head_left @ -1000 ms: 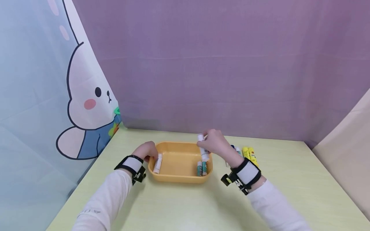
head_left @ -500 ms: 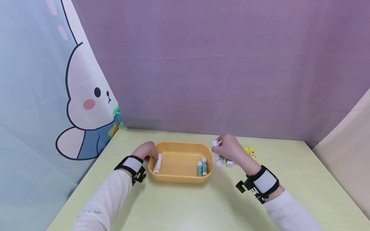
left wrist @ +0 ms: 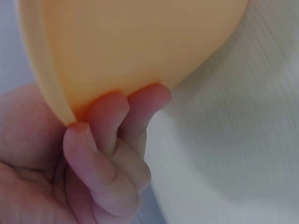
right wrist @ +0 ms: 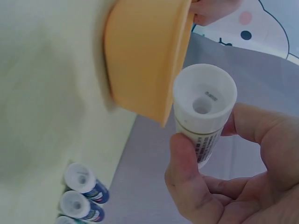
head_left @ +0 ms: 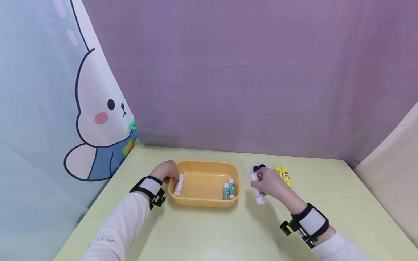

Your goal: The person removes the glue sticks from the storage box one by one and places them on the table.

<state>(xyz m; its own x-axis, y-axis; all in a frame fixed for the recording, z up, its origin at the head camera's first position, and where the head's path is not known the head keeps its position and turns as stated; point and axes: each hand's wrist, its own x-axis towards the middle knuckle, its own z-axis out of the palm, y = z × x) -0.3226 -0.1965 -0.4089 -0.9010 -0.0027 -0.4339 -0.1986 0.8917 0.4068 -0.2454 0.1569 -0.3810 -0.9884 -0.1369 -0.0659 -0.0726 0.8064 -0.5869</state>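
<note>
Three glue sticks [head_left: 231, 189] in the tray [head_left: 202, 203]

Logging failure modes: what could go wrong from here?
1. The white stick, pinched by the right hand, might slip.
2. Set down here, it could knock the nearby blue-capped sticks.
3. The left hand grips the orange tray by its rim; a tug might roll the sticks inside.

Hand [left wrist: 100, 170] grips tray [left wrist: 135, 44]; pale table [left wrist: 238, 116]
</note>
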